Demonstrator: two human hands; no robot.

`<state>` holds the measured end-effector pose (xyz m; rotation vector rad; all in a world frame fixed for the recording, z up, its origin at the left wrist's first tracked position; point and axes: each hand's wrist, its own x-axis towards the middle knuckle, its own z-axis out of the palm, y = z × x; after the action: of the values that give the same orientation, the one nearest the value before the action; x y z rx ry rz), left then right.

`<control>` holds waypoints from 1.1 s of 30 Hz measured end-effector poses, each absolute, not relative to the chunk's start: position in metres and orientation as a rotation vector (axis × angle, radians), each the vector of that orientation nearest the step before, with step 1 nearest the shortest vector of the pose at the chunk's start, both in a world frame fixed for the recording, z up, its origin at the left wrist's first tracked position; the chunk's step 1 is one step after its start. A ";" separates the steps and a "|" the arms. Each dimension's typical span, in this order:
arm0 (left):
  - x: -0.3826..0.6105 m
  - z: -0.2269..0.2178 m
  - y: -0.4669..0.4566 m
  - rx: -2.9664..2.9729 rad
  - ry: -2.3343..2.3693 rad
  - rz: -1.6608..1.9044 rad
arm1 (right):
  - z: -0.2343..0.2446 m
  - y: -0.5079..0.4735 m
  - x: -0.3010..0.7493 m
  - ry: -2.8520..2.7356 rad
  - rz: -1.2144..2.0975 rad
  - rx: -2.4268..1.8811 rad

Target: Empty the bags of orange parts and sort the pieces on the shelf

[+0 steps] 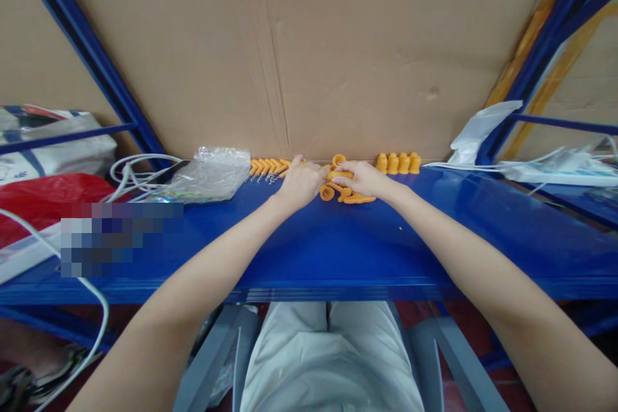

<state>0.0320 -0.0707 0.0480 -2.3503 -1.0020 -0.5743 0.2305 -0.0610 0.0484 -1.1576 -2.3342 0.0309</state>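
Both hands at work among orange parts on a blue tabletop.
We find the right hand with thumb and fingers closed on a curved orange piece, while the left hand is curled just beside it; its own fingertips are hidden, so we cannot tell whether it grips anything. Loose orange parts lie below the right hand, and an open-mouthed cup sits between the hands, presumably kept central so that either can reach it. To the left we note a slanted row of orange pieces, nested perhaps to save room; to the right, four upright bell-shaped parts, probably grouped near the cardboard to leave the front free for the forearms.
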 end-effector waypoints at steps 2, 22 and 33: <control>0.031 0.048 -0.069 -2.372 -0.983 -0.566 | 0.052 -0.067 0.228 -2.367 -0.105 -1.205; 0.014 0.070 -0.064 -3.493 -1.540 -0.909 | 0.055 -0.078 0.226 -2.350 -1.067 -0.744; 0.009 0.072 -0.061 -3.790 -1.543 -0.864 | 0.052 -0.074 0.230 -2.328 -1.022 -0.708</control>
<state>0.0087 -0.0611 0.0718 -3.7898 -1.5431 -0.8644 0.2297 -0.0741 0.0525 -0.7078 -2.3285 -1.0222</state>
